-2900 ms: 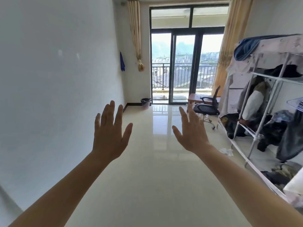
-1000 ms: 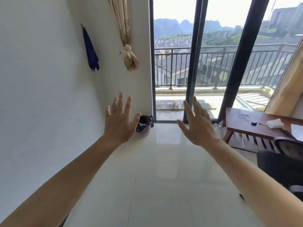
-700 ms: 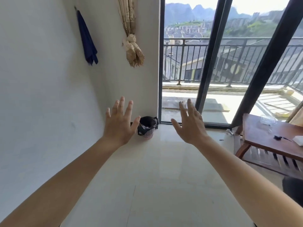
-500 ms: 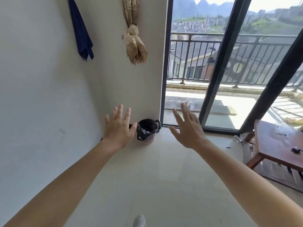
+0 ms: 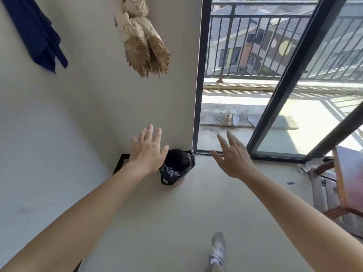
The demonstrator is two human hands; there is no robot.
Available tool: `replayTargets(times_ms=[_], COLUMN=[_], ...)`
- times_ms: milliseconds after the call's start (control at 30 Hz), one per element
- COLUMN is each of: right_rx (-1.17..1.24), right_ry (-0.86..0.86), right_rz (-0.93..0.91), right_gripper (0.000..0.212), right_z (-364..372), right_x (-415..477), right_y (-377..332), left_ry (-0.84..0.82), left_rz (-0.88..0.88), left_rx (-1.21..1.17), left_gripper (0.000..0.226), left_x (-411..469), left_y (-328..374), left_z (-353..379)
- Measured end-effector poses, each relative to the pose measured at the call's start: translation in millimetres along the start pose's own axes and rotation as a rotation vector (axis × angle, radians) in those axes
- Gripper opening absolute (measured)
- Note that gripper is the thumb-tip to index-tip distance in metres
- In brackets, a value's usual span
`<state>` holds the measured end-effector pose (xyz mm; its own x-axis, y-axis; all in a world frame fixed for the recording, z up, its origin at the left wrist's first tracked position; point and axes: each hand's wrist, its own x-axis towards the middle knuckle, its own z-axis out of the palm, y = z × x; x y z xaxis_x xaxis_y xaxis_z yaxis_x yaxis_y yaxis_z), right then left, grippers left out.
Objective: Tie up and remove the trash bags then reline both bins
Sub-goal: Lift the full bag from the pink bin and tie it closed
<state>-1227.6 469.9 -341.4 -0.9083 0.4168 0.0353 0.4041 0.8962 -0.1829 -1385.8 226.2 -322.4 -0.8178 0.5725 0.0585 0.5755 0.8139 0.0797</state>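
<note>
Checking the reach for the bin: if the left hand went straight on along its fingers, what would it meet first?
Probably the white wall above the bin. The left hand aims its straight fingers at the corner; the bin with its black bag sits lower, right of the thumb. Depth is unclear.

Pale walls [image 5: 59,134] meet at a corner, with a blue cloth [image 5: 37,34] and a tied curtain [image 5: 143,42] hanging there. Dark-framed glass doors [image 5: 198,75] show a sunlit balcony [image 5: 294,114] with a railing [image 5: 245,36]. A wooden table [image 5: 349,183] stands on the light floor [image 5: 176,222] at the right.
</note>
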Motion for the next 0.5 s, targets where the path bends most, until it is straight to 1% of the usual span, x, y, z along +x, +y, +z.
replayTargets(times_ms=[100, 300, 400, 500], right_rx=[0.000, 0.054, 0.037, 0.073], right_ry=[-0.047, -0.204, -0.274, -0.340], right_rz=[-0.052, -0.115, -0.135, -0.076], right_gripper=[0.072, 0.071, 0.070, 0.068], right_z=[35, 99, 136, 184], right_x=[83, 232, 285, 316], right_y=[15, 26, 29, 33], left_ry=[-0.028, -0.169, -0.255, -0.327], left_rz=[-0.031, -0.163, -0.227, -0.301], left_rx=[0.024, 0.027, 0.013, -0.062], left_gripper=[0.070, 0.070, 0.069, 0.068], left_x=[68, 189, 240, 278], left_y=[-4, -20, -33, -48], left_z=[40, 106, 135, 175])
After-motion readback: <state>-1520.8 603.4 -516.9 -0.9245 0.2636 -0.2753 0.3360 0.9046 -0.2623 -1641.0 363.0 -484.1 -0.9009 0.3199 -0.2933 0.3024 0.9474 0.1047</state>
